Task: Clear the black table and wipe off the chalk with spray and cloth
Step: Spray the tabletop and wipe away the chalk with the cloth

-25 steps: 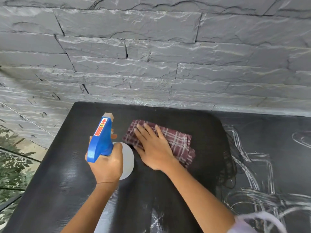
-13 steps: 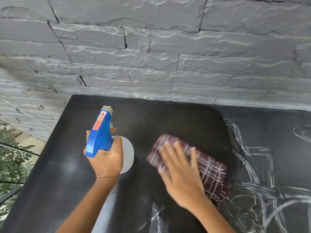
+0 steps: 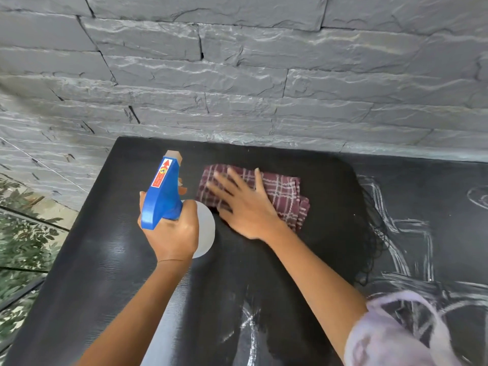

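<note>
My left hand [image 3: 171,233] grips a spray bottle [image 3: 162,196] with a blue trigger head and a white body, held above the left part of the black table [image 3: 100,260]. My right hand [image 3: 245,204] lies flat, fingers spread, pressing a folded maroon plaid cloth [image 3: 285,194] onto the tabletop near the far edge. The wiped left area looks dark and wet. White chalk lines [image 3: 404,233] cover the right part of the table, and a chalk smear [image 3: 250,320] sits near the front middle.
A grey stone wall [image 3: 237,75] rises right behind the table's far edge. Left of the table are a glass railing and green foliage [image 3: 23,247]. A pale lilac sleeve [image 3: 396,336] shows at the lower right.
My right hand has slid the cloth from the middle right of the table back up and left toward the far edge. The spray bottle in my left hand has stayed put.
</note>
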Available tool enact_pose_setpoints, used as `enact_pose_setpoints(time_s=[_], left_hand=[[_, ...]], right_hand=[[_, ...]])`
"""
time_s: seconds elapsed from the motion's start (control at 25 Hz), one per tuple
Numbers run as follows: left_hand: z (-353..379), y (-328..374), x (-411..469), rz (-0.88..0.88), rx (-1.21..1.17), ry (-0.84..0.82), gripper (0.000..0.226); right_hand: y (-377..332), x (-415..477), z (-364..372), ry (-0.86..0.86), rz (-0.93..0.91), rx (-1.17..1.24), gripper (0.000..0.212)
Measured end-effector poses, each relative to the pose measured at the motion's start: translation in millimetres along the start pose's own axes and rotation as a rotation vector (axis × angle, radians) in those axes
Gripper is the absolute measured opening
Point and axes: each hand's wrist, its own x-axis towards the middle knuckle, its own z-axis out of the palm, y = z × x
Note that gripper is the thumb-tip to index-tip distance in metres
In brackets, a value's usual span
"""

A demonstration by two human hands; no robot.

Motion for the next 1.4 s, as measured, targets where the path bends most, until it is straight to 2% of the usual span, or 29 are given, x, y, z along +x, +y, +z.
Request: enact_pose_setpoints(time_s=[0.08,0.16,0.24,0.32,0.4,0.44,0.52,0.64,0.72,0.76,0.8,0.88,0.96,1.0,1.04,1.12,1.24,1.32,1.4], left_hand=[[0,-3,-1,-0.005,-0.004,-0.006,0.035],[0,-8,-2,0.023,-0.036,0.008,0.018],[2,-9,-2,0.046,-0.040,0.009,0.017],[4,-11,0,0.022,-0.045,0.021,0.024],[5,-12,1,-0.010,-0.064,0.030,0.038],[6,-11,1,-0.007,-0.073,0.031,0.039],[7,-4,1,-0.002,-0.083,0.025,0.030],[6,5,2,-0.014,-0.106,-0.014,0.016],[1,9,0,-0.046,-0.107,-0.044,0.017],[-6,10,-4,-0.054,-0.096,-0.058,0.020],[-16,11,-11,-0.063,-0.082,-0.066,0.022],[-35,9,-26,-0.088,-0.051,-0.070,0.025],[-62,6,-48,-0.141,-0.015,-0.054,0.022],[-72,5,-59,-0.185,0.001,-0.034,0.020],[-82,4,-70,-0.223,0.017,-0.019,0.018],[-101,4,-93,-0.276,0.057,-0.001,0.018],[-121,6,-114,-0.326,0.062,0.026,0.018],[-128,4,-122,-0.335,0.046,0.024,0.015],[-132,2,-127,-0.341,0.023,0.030,0.020]], right_hand=[[1,-55,12,0.043,-0.105,0.016,0.054],[28,-114,22,0.067,-0.105,0.008,0.057],[85,-140,23,0.074,0.053,-0.048,0.062],[130,-114,10,0.009,0.361,-0.001,0.056],[136,-70,1,0.011,0.567,0.062,0.054],[123,-52,-1,0.014,0.560,0.077,0.054],[74,-44,4,0.032,0.362,0.072,0.055],[-2,-117,25,0.064,-0.029,-0.009,0.057],[-17,-188,39,0.058,-0.171,-0.030,0.065],[-11,-218,41,0.029,-0.180,-0.045,0.069],[5,-239,39,0.035,-0.132,-0.075,0.071],[51,-237,29,0.044,0.147,-0.069,0.064],[74,-194,12,0.016,0.516,0.023,0.056],[72,-165,7,0.019,0.636,0.072,0.055],[59,-141,4,0.017,0.676,0.098,0.054],[9,-118,8,0.018,0.486,0.077,0.055],[-80,-173,25,0.016,0.053,-0.016,0.057],[-104,-242,42,0.039,-0.094,-0.033,0.061],[-90,-301,48,0.010,-0.191,-0.072,0.069]])
